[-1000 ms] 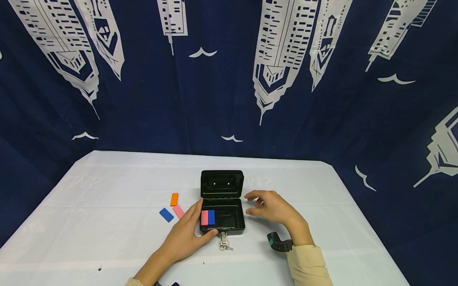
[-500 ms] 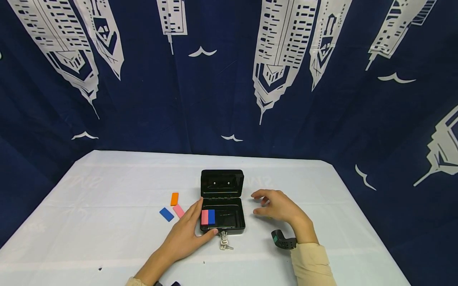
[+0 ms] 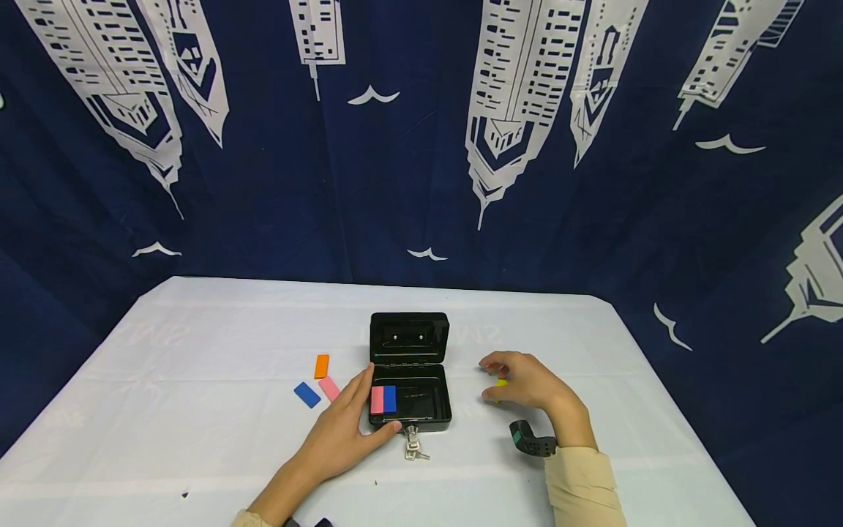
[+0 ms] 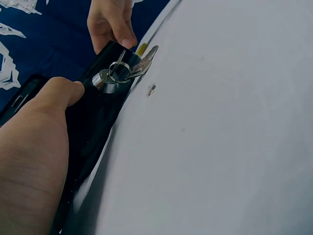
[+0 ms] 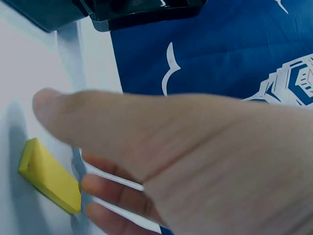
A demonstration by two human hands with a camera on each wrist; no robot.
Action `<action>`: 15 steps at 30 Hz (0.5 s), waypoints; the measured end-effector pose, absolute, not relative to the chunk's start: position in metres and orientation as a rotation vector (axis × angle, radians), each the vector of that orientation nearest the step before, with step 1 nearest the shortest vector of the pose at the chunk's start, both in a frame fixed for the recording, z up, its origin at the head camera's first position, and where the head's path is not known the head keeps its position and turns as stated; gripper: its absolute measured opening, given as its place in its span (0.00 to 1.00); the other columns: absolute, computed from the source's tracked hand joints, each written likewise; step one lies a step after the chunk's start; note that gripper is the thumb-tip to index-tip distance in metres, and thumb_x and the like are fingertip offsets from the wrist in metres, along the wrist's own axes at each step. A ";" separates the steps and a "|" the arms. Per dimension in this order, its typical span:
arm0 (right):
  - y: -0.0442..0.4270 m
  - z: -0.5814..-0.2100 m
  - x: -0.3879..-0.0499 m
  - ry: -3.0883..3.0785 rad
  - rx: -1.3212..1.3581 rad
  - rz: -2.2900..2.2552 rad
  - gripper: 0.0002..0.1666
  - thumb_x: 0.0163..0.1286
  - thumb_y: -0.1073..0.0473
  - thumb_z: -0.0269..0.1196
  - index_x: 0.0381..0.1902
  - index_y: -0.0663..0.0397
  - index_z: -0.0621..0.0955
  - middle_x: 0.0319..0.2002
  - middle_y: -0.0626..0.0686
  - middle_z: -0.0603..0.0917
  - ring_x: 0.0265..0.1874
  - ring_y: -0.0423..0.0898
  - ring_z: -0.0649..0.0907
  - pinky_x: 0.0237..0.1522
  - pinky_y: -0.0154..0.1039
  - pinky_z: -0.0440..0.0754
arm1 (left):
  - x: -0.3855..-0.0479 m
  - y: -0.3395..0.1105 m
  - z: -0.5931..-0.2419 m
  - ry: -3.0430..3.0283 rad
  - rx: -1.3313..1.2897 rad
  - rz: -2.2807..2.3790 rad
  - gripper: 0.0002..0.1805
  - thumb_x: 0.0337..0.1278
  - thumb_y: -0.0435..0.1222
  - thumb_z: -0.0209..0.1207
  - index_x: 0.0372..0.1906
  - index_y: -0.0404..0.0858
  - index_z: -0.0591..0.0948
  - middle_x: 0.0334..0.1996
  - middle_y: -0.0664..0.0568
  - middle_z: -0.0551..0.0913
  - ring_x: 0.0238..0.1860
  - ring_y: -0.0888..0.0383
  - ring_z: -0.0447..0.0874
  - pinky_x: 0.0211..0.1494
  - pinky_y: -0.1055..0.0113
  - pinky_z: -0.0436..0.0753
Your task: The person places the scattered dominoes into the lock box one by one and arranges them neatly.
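A black cash box (image 3: 421,399) stands with its lid (image 3: 408,338) raised. Inside, at the left, a pink block (image 3: 377,400) and a blue block (image 3: 390,400) lie side by side. My left hand (image 3: 339,432) rests along the box's left side, fingers straight, thumb (image 4: 68,90) on the front edge. Keys (image 4: 143,64) hang on a ring from the front lock. Right of the box, my right hand (image 3: 530,380) is over a yellow block (image 5: 51,176), fingers loosely bent and thumb apart from it. The head view shows only a bit of that block.
Left of the box an orange block (image 3: 321,366), a blue block (image 3: 306,395) and a pink block (image 3: 328,388) lie loose on the white table (image 3: 197,410). The pink one is close to my left fingers. A dark blue printed cloth (image 3: 395,183) hangs behind.
My right hand has moved rightward, away from the box, and part of the yellow block now shows by its fingers. My left hand and the box have stayed put.
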State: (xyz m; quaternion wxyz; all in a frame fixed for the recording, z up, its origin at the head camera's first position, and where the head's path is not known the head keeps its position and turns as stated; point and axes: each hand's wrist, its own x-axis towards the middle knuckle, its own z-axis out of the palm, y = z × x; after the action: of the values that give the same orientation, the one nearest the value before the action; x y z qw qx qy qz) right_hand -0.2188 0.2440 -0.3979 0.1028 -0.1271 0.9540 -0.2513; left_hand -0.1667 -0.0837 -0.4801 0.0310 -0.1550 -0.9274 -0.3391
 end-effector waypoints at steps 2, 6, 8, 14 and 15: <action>0.246 -0.398 -0.218 2.814 -0.344 -0.741 0.29 0.56 0.57 0.79 0.56 0.55 0.85 0.51 0.50 0.87 0.49 0.49 0.84 0.56 0.52 0.81 | -0.167 -0.084 -0.480 -2.861 -0.476 -1.044 0.59 0.56 0.71 0.61 0.84 0.47 0.52 0.81 0.48 0.60 0.77 0.45 0.66 0.72 0.42 0.73; 0.249 -0.397 -0.218 2.802 -0.296 -0.734 0.28 0.56 0.56 0.80 0.54 0.56 0.85 0.49 0.52 0.86 0.49 0.51 0.84 0.56 0.54 0.81 | -0.167 -0.084 -0.480 -2.865 -0.473 -1.047 0.59 0.56 0.71 0.61 0.84 0.47 0.52 0.81 0.48 0.60 0.77 0.46 0.66 0.72 0.42 0.73; 0.250 -0.397 -0.218 2.796 -0.263 -0.714 0.29 0.55 0.54 0.80 0.54 0.56 0.85 0.47 0.53 0.85 0.48 0.51 0.83 0.55 0.54 0.81 | -0.167 -0.084 -0.479 -2.866 -0.473 -1.050 0.59 0.56 0.71 0.61 0.84 0.47 0.52 0.81 0.48 0.60 0.77 0.46 0.66 0.73 0.42 0.73; 0.252 -0.399 -0.218 2.774 -0.172 -0.653 0.32 0.54 0.53 0.80 0.54 0.58 0.83 0.44 0.54 0.82 0.42 0.49 0.79 0.50 0.51 0.80 | -0.166 -0.083 -0.478 -2.866 -0.475 -1.051 0.59 0.56 0.71 0.61 0.84 0.47 0.52 0.81 0.48 0.60 0.77 0.46 0.66 0.73 0.42 0.73; 0.252 -0.399 -0.218 2.773 -0.167 -0.650 0.32 0.54 0.53 0.80 0.54 0.58 0.82 0.44 0.54 0.82 0.42 0.49 0.79 0.49 0.50 0.80 | -0.166 -0.083 -0.478 -2.867 -0.475 -1.048 0.59 0.56 0.71 0.61 0.84 0.47 0.52 0.81 0.48 0.60 0.77 0.46 0.66 0.73 0.43 0.73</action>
State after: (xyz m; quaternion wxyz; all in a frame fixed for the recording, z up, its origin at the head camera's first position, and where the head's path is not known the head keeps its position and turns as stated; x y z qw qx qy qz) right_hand -0.2181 0.2519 -0.3989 0.1438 -0.0578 0.9618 -0.2256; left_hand -0.1664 -0.0834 -0.4779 0.0259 -0.1538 -0.9277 -0.3391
